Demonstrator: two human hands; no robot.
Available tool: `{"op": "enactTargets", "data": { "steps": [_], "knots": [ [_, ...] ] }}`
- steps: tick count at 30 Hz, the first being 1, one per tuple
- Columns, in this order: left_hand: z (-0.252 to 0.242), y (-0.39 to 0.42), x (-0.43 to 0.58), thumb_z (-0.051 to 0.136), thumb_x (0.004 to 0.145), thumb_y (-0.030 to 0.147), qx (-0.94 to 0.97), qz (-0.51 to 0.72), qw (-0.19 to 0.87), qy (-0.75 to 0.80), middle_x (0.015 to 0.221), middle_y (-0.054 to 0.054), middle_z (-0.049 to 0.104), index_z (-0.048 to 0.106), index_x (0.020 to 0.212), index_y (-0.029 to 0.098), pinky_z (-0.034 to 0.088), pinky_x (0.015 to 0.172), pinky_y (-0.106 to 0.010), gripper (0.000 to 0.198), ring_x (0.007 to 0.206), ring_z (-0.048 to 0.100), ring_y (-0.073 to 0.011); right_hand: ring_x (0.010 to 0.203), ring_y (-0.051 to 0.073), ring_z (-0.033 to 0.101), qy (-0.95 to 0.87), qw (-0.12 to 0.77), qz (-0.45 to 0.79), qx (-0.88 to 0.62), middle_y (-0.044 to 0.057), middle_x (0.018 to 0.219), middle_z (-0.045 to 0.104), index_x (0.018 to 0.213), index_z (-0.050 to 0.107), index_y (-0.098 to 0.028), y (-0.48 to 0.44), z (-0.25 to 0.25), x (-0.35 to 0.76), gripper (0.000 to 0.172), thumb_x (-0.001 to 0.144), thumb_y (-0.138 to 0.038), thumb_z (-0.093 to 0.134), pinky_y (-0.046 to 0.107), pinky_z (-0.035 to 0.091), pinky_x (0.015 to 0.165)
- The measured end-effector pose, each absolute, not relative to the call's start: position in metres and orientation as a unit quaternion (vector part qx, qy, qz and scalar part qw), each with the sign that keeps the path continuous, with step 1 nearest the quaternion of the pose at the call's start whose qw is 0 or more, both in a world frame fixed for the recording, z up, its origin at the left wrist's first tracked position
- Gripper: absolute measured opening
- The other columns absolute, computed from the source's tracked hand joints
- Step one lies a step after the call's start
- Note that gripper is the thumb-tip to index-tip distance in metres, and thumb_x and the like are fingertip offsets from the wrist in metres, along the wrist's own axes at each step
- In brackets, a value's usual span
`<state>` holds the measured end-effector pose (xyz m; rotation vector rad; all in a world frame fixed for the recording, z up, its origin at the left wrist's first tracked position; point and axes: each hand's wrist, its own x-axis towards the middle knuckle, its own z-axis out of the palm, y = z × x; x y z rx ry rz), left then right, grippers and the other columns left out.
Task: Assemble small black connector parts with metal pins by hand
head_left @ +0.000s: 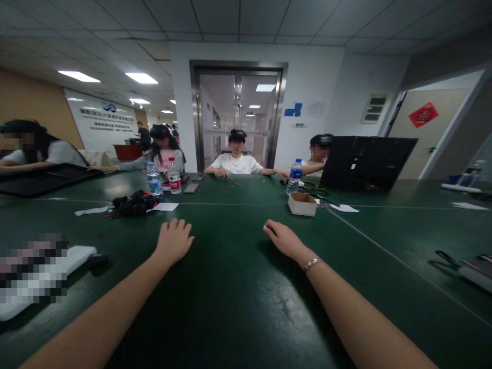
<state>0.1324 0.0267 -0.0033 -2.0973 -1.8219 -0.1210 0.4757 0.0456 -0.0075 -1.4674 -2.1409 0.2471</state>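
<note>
My left hand (175, 240) rests palm down on the dark green table (226, 287), its fingers spread and nothing in it. Beyond it lie a white slip of paper (166, 206) and a heap of black cables or gear (132, 203). My right hand (283, 239), with a silvery band (311, 263) at the wrist, is over the table with its fingers curled together. A tiny pale spot shows at those fingertips; what they hold, if anything, I cannot make out. The nearest thing to this hand is a small open cardboard box (302, 205).
Across the table are a red-labelled bottle (174, 177), a clear bottle (154, 180), a blue-labelled bottle (294, 177) and a large black monitor (367, 163). Several people sit around it. A white device (79, 259) lies left, and another object (476, 271) right.
</note>
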Motion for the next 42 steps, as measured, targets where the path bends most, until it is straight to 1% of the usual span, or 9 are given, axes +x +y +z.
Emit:
{"op": "enactTargets", "data": {
  "steps": [4, 9, 12, 18, 22, 26, 30, 38, 42],
  "knots": [
    [-0.005, -0.003, 0.022, 0.043, 0.08, 0.043, -0.673, -0.027, 0.243, -0.698, 0.129, -0.013, 0.052, 0.051, 0.124, 0.017, 0.031, 0.1, -0.053, 0.052, 0.124, 0.039, -0.035, 0.06, 0.014, 0.05, -0.681, 0.368, 0.192, -0.603, -0.001, 0.062, 0.053, 0.077, 0.051, -0.02, 0.04, -0.013, 0.544, 0.036, 0.088, -0.047, 0.032, 0.027, 0.039, 0.061],
    [-0.026, -0.027, -0.063, 0.042, 0.069, 0.059, -0.663, -0.116, 0.152, -0.723, 0.104, -0.008, 0.066, 0.063, 0.096, 0.025, 0.032, 0.101, -0.058, 0.048, 0.119, 0.047, -0.0394, 0.054, 0.015, 0.052, -0.556, 0.472, 0.234, -0.643, 0.0, 0.055, 0.056, 0.074, 0.053, -0.02, 0.021, -0.021, 0.626, 0.036, 0.081, -0.052, 0.038, 0.028, 0.04, 0.055],
    [-0.041, -0.031, -0.072, 0.04, 0.067, 0.06, -0.679, -0.145, 0.101, -0.712, 0.099, -0.007, 0.068, 0.062, 0.088, 0.027, 0.032, 0.104, -0.053, 0.045, 0.119, 0.048, -0.038, 0.052, 0.016, 0.053, -0.514, 0.488, 0.206, -0.675, 0.001, 0.053, 0.057, 0.072, 0.056, -0.019, 0.008, -0.02, 0.652, 0.034, 0.077, -0.051, 0.043, 0.03, 0.04, 0.053],
    [-0.047, -0.033, -0.061, 0.032, 0.073, 0.057, -0.68, -0.167, 0.035, -0.713, 0.103, 0.0, 0.069, 0.057, 0.095, 0.028, 0.034, 0.104, -0.049, 0.044, 0.118, 0.049, -0.0326, 0.048, 0.016, 0.051, -0.503, 0.487, 0.162, -0.696, -0.001, 0.052, 0.054, 0.076, 0.055, -0.019, 0.002, -0.014, 0.657, 0.041, 0.067, -0.058, 0.052, 0.031, 0.039, 0.051],
    [-0.044, -0.034, -0.045, 0.032, 0.076, 0.047, -0.663, -0.179, 0.007, -0.727, 0.104, -0.002, 0.068, 0.057, 0.098, 0.026, 0.039, 0.101, -0.043, 0.04, 0.107, 0.056, -0.0261, 0.051, 0.017, 0.054, -0.494, 0.471, 0.141, -0.717, -0.001, 0.061, 0.058, 0.08, 0.051, -0.02, 0.005, -0.017, 0.653, 0.045, 0.056, -0.056, 0.065, 0.031, 0.042, 0.053],
    [-0.041, -0.023, -0.02, 0.038, 0.075, 0.039, -0.648, -0.184, 0.0, -0.739, 0.105, -0.005, 0.066, 0.059, 0.099, 0.023, 0.043, 0.098, -0.042, 0.036, 0.107, 0.057, -0.0269, 0.049, 0.016, 0.051, -0.529, 0.448, 0.136, -0.708, -0.002, 0.052, 0.053, 0.074, 0.049, -0.021, 0.007, -0.019, 0.654, 0.033, 0.069, -0.054, 0.051, 0.031, 0.04, 0.053],
    [-0.04, 0.006, 0.027, 0.037, 0.08, 0.035, -0.696, -0.183, -0.022, -0.694, 0.115, -0.014, 0.06, 0.059, 0.11, 0.014, 0.04, 0.101, -0.042, 0.043, 0.112, 0.055, -0.027, 0.048, 0.016, 0.048, -0.54, 0.439, 0.137, -0.705, -0.001, 0.05, 0.052, 0.073, 0.05, -0.021, 0.008, -0.019, 0.654, 0.031, 0.079, -0.048, 0.036, 0.03, 0.038, 0.052],
    [-0.038, 0.055, 0.199, 0.037, 0.088, 0.029, -0.776, -0.207, -0.073, -0.591, 0.126, -0.015, 0.051, 0.055, 0.121, 0.015, 0.035, 0.104, -0.04, 0.04, 0.122, 0.044, -0.0259, 0.061, 0.018, 0.055, -0.495, 0.477, 0.095, -0.72, 0.002, 0.06, 0.058, 0.074, 0.047, -0.022, 0.007, -0.021, 0.66, 0.019, 0.079, -0.038, 0.037, 0.032, 0.042, 0.064],
    [-0.036, 0.054, 0.262, 0.035, 0.089, 0.029, -0.799, -0.207, -0.093, -0.556, 0.126, -0.015, 0.05, 0.053, 0.122, 0.016, 0.036, 0.102, -0.04, 0.041, 0.121, 0.044, -0.0271, 0.058, 0.018, 0.056, -0.489, 0.476, 0.108, -0.723, 0.0, 0.056, 0.056, 0.081, 0.046, -0.021, 0.005, -0.022, 0.662, 0.02, 0.078, -0.04, 0.039, 0.033, 0.042, 0.062]
  ]
}}
